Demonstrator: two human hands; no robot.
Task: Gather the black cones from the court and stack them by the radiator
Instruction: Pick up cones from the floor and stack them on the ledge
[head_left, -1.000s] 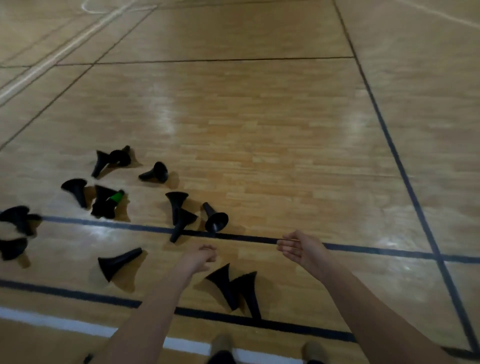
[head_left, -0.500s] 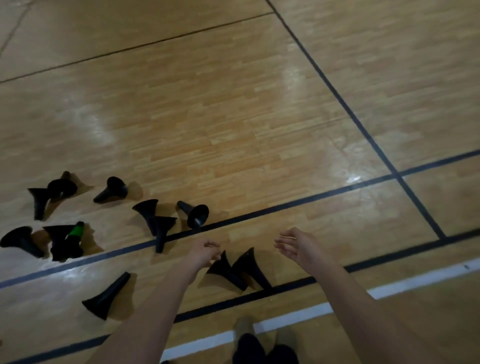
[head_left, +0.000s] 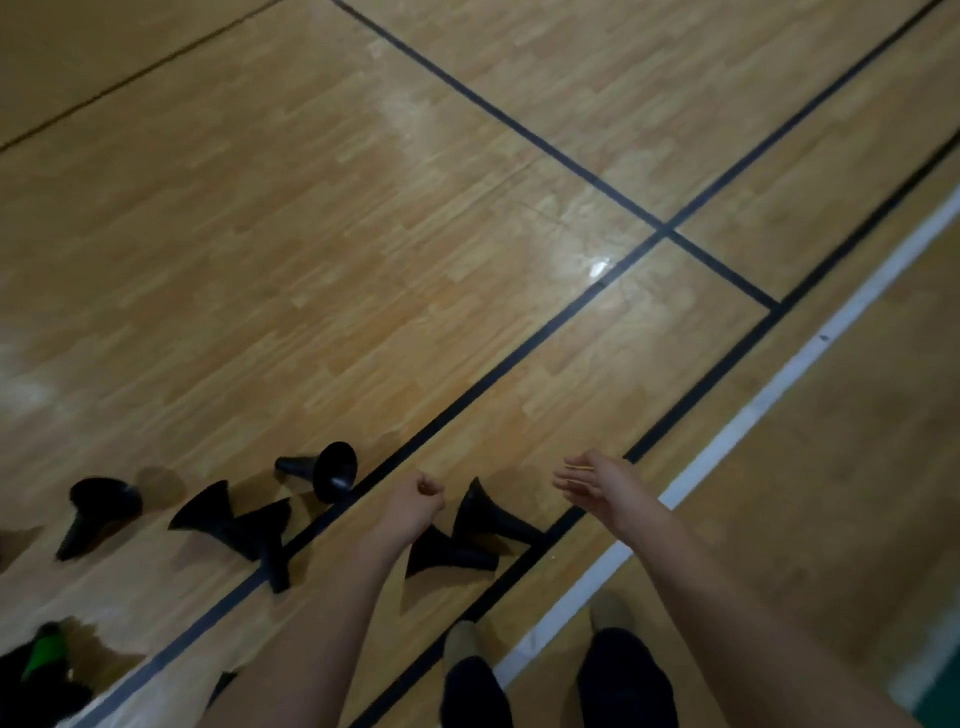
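Note:
Several black cones lie tipped over on the wooden court floor. Two cones (head_left: 485, 514) lie side by side just beyond my feet, between my hands. My left hand (head_left: 415, 501) hovers above them with its fingers curled into a loose fist and holds nothing. My right hand (head_left: 597, 480) is held out to their right, fingers straight and empty. Another cone (head_left: 324, 470) lies by the thin black line, a crossed pair (head_left: 244, 525) sits left of it, and one more (head_left: 98, 512) lies farther left. No radiator is in view.
Black court lines and a white line (head_left: 779, 384) cross the floor diagonally. A cone with a green tip (head_left: 44, 654) lies at the lower left edge. My shoes (head_left: 462, 642) stand near the white line. Bare wooden floor stretches ahead and to the right.
The view has swung right and tilted down, so the cones have slid toward the lower left. Both hands keep nearly the same pose above the nearest two cones.

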